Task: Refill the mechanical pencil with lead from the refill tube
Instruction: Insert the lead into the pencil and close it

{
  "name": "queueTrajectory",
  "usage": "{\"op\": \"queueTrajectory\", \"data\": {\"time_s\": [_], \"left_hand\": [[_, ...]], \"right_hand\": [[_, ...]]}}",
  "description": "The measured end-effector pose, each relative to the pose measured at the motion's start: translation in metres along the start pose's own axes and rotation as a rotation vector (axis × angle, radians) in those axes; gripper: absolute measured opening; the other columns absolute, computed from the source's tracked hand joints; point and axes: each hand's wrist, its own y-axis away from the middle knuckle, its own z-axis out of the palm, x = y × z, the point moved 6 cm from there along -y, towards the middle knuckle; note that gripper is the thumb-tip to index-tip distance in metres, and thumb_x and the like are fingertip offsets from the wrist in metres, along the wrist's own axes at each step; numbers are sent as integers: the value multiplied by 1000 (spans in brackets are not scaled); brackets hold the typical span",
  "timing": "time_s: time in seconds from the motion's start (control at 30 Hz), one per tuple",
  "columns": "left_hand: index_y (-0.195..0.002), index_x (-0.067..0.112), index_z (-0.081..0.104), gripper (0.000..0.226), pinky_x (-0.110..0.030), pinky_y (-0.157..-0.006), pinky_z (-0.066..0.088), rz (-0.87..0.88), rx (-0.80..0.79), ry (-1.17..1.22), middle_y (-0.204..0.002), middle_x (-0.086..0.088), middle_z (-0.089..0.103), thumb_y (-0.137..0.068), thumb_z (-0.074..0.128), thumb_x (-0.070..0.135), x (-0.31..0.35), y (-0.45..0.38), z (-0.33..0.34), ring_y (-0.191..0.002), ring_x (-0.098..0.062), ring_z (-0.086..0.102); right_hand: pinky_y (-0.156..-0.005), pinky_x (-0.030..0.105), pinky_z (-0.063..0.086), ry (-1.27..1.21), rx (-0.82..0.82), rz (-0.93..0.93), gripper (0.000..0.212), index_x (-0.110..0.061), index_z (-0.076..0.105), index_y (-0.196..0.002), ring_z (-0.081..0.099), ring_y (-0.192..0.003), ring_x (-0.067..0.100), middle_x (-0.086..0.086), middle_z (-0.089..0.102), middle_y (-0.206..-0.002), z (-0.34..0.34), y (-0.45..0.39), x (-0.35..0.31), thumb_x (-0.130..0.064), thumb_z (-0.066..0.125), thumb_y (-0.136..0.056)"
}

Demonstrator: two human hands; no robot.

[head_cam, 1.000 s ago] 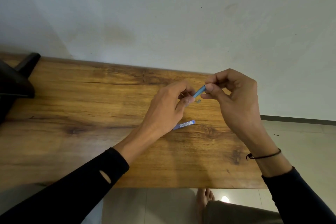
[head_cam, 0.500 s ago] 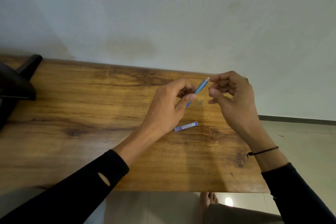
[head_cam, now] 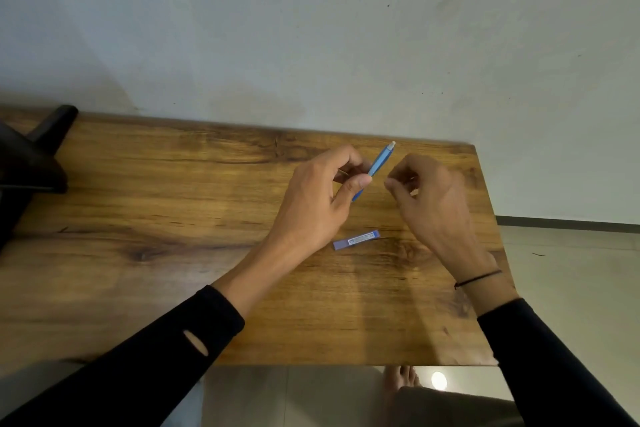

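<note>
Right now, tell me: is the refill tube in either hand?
No. The refill tube lies on the table, while the left hand holds only the pencil.

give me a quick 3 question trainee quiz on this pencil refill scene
1. Which hand holds the blue plastic mechanical pencil?
2. True or false: the flat purple lead refill tube lies on the wooden table, touched by neither hand.
3. Multiple choice: the pencil's white end points A) away from the person, towards the wall, B) down at the table, C) at the tube.

Key:
1. The left hand; the right hand is beside the pencil, not touching it.
2. True.
3. A.
</note>
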Motion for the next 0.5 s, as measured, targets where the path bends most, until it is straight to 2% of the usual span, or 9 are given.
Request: {"op": "queueTrajectory", "data": {"time_s": [0.03, 0.07, 0.13, 0.2, 0.3, 0.5], "left_hand": [[-106, 11, 73, 4, -9, -84, 51, -2, 0, 1, -95, 18, 73, -103, 72, 14, -1, 0, 0, -92, 0, 72], [-106, 13, 73, 4, -10, -83, 51, -6, 0, 2, -94, 19, 72, -103, 72, 15, -1, 0, -1, -89, 3, 71], [-106, 14, 73, 3, -13, -83, 52, -11, -2, 6, -93, 19, 71, -103, 72, 14, -1, 0, 0, -88, 4, 70], [-103, 19, 72, 7, -12, -81, 51, -23, -11, 19, -93, 20, 71, -102, 73, 12, 0, 1, 1, -89, 3, 70], [-102, 31, 68, 19, -7, -74, 48, -28, -23, 28, -91, 21, 71, -102, 73, 12, 5, 3, 2, -88, 5, 69], [-104, 24, 71, 9, -6, -67, 44, -33, -57, -24, -93, 17, 73, -103, 74, 16, 10, 7, 5, -93, -2, 70]], "right_hand": [[-66, 25, 61, -146, 34, 45, 7, -13, 71, -91, 74, -78, 18, 0, 75, -87, -7, -2, -1, -12, 77, -95], [-66, 25, 64, -327, 51, 86, 6, -12, 72, -92, 77, -80, 19, 2, 77, -88, -14, -3, -3, -13, 78, -96], [-67, 32, 67, -647, 78, 103, 6, -10, 74, -94, 81, -85, 26, 12, 79, -91, -28, -2, -13, -9, 79, -94], [-67, 32, 66, -795, 105, 52, 8, -11, 75, -94, 82, -84, 29, 14, 81, -90, -41, 1, -26, -6, 82, -92], [-67, 31, 65, -817, 129, -27, 9, -7, 75, -96, 80, -83, 29, 16, 80, -90, -56, 5, -40, -5, 83, -92], [-68, 30, 65, -698, 83, -97, 11, -11, 76, -103, 77, -87, 20, 8, 78, -97, -61, 10, -46, -5, 80, -95]]}}
